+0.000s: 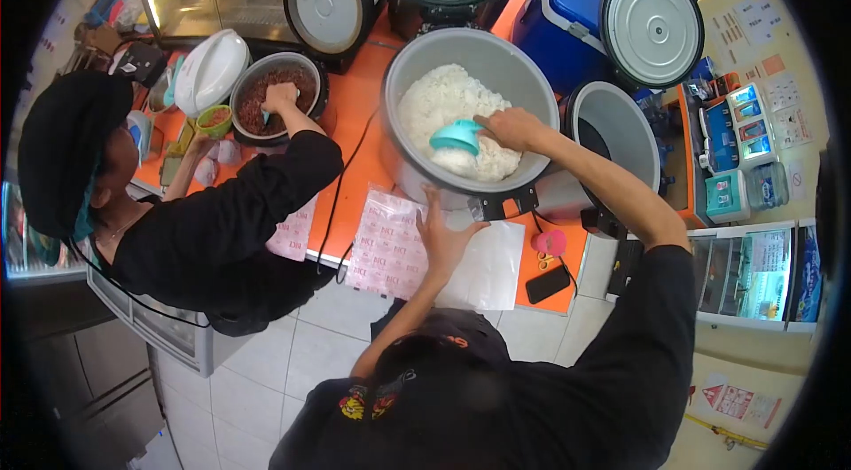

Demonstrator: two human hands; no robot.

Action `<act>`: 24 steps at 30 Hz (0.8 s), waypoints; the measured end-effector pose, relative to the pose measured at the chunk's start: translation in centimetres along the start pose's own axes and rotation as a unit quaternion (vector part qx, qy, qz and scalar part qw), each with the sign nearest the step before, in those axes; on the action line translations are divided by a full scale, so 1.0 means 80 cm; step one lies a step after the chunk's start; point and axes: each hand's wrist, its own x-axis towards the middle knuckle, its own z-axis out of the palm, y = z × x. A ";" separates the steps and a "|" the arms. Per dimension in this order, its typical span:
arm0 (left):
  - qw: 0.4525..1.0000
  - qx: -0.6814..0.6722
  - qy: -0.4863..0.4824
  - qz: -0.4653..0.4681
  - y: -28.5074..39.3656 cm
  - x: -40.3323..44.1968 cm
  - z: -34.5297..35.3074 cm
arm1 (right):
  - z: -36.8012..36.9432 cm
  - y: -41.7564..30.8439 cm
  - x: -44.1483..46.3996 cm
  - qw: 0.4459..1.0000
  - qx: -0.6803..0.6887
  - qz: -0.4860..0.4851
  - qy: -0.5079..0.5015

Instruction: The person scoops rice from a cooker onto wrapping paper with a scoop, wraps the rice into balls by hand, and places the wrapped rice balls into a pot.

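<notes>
My right hand grips the handle of a teal scoop, which sits in white rice inside a large grey rice cooker pot. Rice shows at the scoop's lower edge. Below the pot, my left hand has its fingers spread near the pot's lower rim, over the wrapping sheets, and holds nothing. A pink printed sheet and a plain white sheet lie on the orange counter beneath and beside it.
At the left, a co-worker reaches into a pot of dark reddish food, holding a green bowl. An open grey pot and a blue cooler stand right. A phone and pink cup lie near the edge.
</notes>
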 end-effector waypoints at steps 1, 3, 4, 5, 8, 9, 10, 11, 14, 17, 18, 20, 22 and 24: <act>1.000 -0.004 0.000 -0.005 -0.001 -0.003 0.000 | 0.024 0.004 0.019 0.999 -0.020 -0.003 -0.027; 1.000 0.002 -0.006 -0.005 -0.001 0.002 -0.005 | 0.061 -0.007 0.035 0.999 -0.014 0.005 -0.039; 1.000 0.012 -0.013 -0.006 0.001 0.005 -0.009 | 0.065 -0.007 0.031 0.999 0.034 -0.014 -0.034; 1.000 0.016 -0.019 -0.012 0.003 0.003 -0.007 | 0.068 0.000 0.019 0.996 0.079 -0.033 -0.035; 1.000 -0.010 0.005 0.006 -0.004 0.000 0.002 | 0.042 -0.012 -0.017 0.995 0.098 -0.026 0.007; 1.000 -0.009 0.002 0.001 -0.003 -0.002 0.003 | 0.025 -0.025 -0.024 0.996 0.084 -0.010 0.019; 1.000 -0.005 0.000 -0.003 -0.003 -0.002 0.001 | 0.007 -0.040 -0.028 0.997 0.069 0.003 0.034; 1.000 0.001 -0.002 -0.007 -0.002 0.001 0.000 | -0.009 -0.058 -0.032 0.999 0.040 0.035 0.006; 1.000 -0.005 0.009 -0.010 0.012 0.001 -0.004 | 0.005 -0.062 -0.019 0.998 0.022 0.047 0.037; 1.000 0.002 -0.004 -0.015 0.013 0.002 -0.007 | 0.037 -0.059 0.030 0.998 -0.018 0.046 0.035; 1.000 -0.003 -0.005 -0.012 0.012 0.006 -0.006 | 0.038 -0.062 0.046 0.997 -0.035 0.042 0.048; 1.000 -0.008 -0.011 -0.018 0.004 0.000 -0.004 | 0.000 -0.103 0.013 0.994 -0.072 -0.002 0.080; 1.000 -0.004 -0.013 -0.020 -0.001 -0.006 -0.004 | -0.011 -0.108 -0.019 0.991 -0.080 -0.019 0.103; 1.000 -0.005 -0.009 -0.014 -0.004 0.003 0.000 | -0.031 -0.098 -0.025 0.994 -0.057 0.041 0.084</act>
